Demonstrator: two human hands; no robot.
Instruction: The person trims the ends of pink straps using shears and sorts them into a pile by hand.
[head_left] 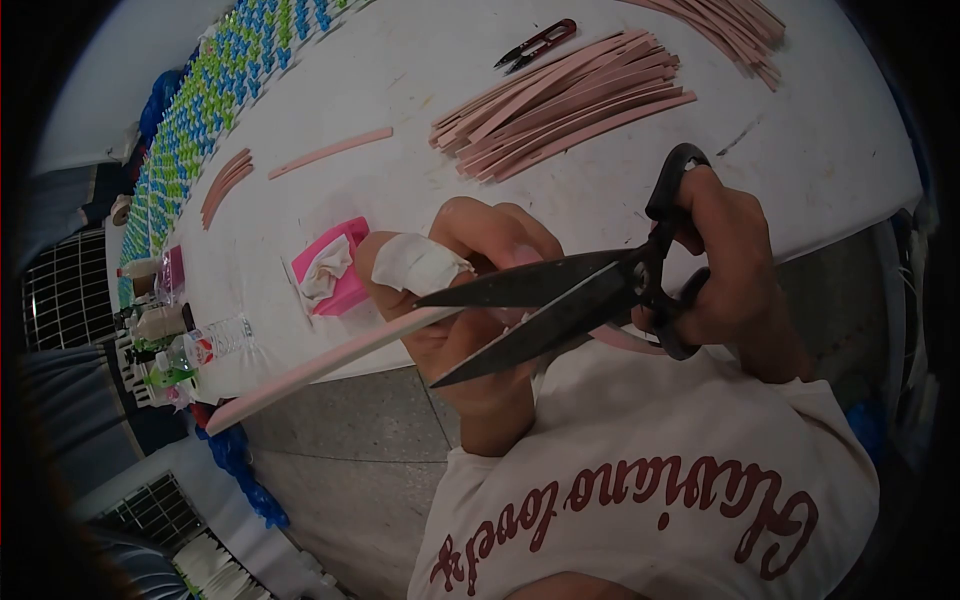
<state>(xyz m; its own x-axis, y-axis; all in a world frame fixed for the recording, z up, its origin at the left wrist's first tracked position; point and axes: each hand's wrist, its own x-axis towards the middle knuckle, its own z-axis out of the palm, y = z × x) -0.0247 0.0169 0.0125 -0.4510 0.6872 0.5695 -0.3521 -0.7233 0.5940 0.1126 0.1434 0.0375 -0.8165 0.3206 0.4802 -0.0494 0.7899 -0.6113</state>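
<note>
My left hand (pixel 490 365) is closed on a long pale-pink strip (pixel 310 376), which sticks out toward the lower left; its other end shows as a pink curve behind the scissors. White tape is wrapped around one finger of this hand. My right hand (pixel 740 265) grips the handles of large dark scissors (pixel 570 295), a thumb or finger through the upper loop. The blades are spread apart and point left, crossing in front of my left fingers and overlapping the strip in this view.
On the white table (pixel 370 80) lie a pile of pink strips (pixel 570 105), a second pile (pixel 720 35), thread snips (pixel 537 45), a few loose strips (pixel 228 185) and a pink tissue pack (pixel 345 285). Blue and green pieces (pixel 245 70) line the far edge, with bottles (pixel 215 340) at left.
</note>
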